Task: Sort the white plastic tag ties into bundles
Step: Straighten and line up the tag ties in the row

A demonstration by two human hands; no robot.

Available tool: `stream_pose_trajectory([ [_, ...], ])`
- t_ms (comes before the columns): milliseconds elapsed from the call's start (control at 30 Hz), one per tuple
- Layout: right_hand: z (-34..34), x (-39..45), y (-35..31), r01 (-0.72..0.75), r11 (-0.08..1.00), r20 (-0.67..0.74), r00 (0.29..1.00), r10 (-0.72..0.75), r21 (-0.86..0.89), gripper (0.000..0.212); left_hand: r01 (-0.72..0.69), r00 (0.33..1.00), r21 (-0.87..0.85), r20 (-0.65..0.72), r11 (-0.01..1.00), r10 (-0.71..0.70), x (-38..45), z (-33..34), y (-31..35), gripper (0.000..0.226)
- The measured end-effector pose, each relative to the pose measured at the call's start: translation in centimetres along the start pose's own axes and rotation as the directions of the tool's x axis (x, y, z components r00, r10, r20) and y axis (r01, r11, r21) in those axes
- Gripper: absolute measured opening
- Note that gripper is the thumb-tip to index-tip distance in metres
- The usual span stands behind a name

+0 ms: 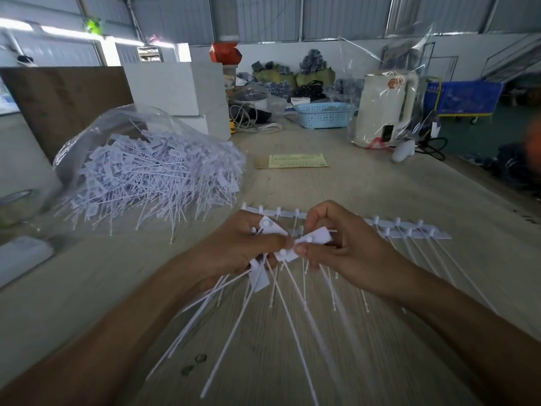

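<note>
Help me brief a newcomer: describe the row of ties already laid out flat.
On the wooden table, look just beyond the two hands. The laid-out row lies flat there, heads lined up side by side and tails pointing toward the person, unlike the tangled pile spilling from the clear bag.

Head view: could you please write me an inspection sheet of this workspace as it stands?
Surface: pale wood-grain table, two small dark marks near the front edge.
Job's things: loose tag ties heaped on a clear plastic bag at left; a row of ties laid flat behind the hands; a handful of ties held, tails fanning toward the camera.
Clutter: yellow paper slip, blue basket, white kettle in plastic wrap, white boxes.
Hands: left hand and right hand both pinch tie heads.
Cables: cords beside the boxes; black cord by the kettle.
Surroundings: warehouse, blue cart, stacked goods.
</note>
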State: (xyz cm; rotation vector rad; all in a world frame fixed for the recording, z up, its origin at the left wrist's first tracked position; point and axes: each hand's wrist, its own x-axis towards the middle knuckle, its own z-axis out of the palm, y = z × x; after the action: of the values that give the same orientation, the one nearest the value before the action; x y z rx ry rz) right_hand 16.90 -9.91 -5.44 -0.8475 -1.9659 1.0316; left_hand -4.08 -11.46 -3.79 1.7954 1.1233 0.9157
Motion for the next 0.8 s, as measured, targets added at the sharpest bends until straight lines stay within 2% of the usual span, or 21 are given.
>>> stream_pose_trajectory([
  [100, -1.8, -0.1, -0.4, -0.058, 0.997, 0.243, 0.968, 0.069, -0.053, 0.014, 0.004, 0.999, 0.021, 0.048, 1.0, -0.005, -0.2, -0.1, -0.2, 0.043],
  [167, -2.8, -0.2, -0.7, -0.027, 0.996, 0.351, 0.935, 0.054, -0.081, 0.016, 0.003, 0.999, 0.027, 0.054, 1.0, -0.005, -0.3, -0.2, -0.2, 0.043],
  [267, -2.9, -0.3, -0.7, 0.141, 0.968, 0.276, 0.958, -0.081, -0.207, 0.011, -0.002, 0.999, -0.026, 0.049, 1.0, 0.003, -0.3, 0.0, -0.1, 0.036],
  [333, -2.7, -0.3, -1.0, 0.298, 0.888, 0.207, 0.949, -0.237, -0.35, 0.01, 0.029, 0.999, -0.131, 0.023, 0.991, -0.026, -0.3, 0.1, 0.0, 0.025],
  [433, -3.0, -0.1, -1.9, 0.519, 0.654, 0.222, 0.846, -0.484, -0.55, 0.013, 0.148, 0.989, -0.266, 0.043, 0.953, -0.142, -0.5, 0.6, -0.3, 0.015],
  [467, -3.1, 0.0, -2.0, 0.556, 0.607, 0.242, 0.818, -0.522, -0.568, 0.014, 0.166, 0.986, -0.276, 0.05, 0.947, -0.158, -0.5, 0.6, -0.4, 0.014],
  [500, -3.2, -0.1, -2.0, 0.559, 0.618, 0.238, 0.817, -0.525, -0.553, 0.014, 0.155, 0.988, -0.277, 0.053, 0.948, -0.146, -0.5, 0.5, -0.4, 0.015],
  [567, -4.3, -0.4, -2.1, 0.471, 0.77, 0.138, 0.877, -0.46, -0.43, 0.013, 0.11, 0.994, -0.268, 0.041, 0.957, -0.102, -0.5, -0.3, -0.2, 0.013],
  [633, -6.5, -0.5, -2.5, 0.361, 0.922, -0.064, 0.926, -0.372, -0.137, 0.015, 0.068, 0.997, -0.249, -0.013, 0.966, -0.073, -0.7, -1.4, -0.1, 0.003],
  [667, -7.6, -0.6, -2.8, 0.339, 0.939, -0.146, 0.933, -0.328, 0.062, 0.019, 0.052, 0.995, -0.252, -0.068, 0.966, -0.072, -0.7, -2.0, -0.2, 0.009],
  [700, -8.2, -0.7, -2.9, 0.295, 0.928, -0.162, 0.951, -0.263, 0.228, 0.025, 0.037, 0.989, -0.259, -0.132, 0.965, -0.073, -0.6, -2.3, -0.4, 0.008],
  [733, -8.1, -0.6, -2.8, 0.227, 0.914, -0.108, 0.973, -0.202, 0.337, 0.028, 0.015, 0.978, -0.232, -0.199, 0.973, -0.062, -0.4, -2.3, -0.5, 0.007],
  [800, -6.2, 0.0, -2.3, 0.077, 0.931, 0.086, 0.99, -0.115, 0.358, 0.023, -0.023, 0.956, -0.072, -0.292, 0.997, 0.001, 0.2, -1.9, 0.0, 0.014],
])
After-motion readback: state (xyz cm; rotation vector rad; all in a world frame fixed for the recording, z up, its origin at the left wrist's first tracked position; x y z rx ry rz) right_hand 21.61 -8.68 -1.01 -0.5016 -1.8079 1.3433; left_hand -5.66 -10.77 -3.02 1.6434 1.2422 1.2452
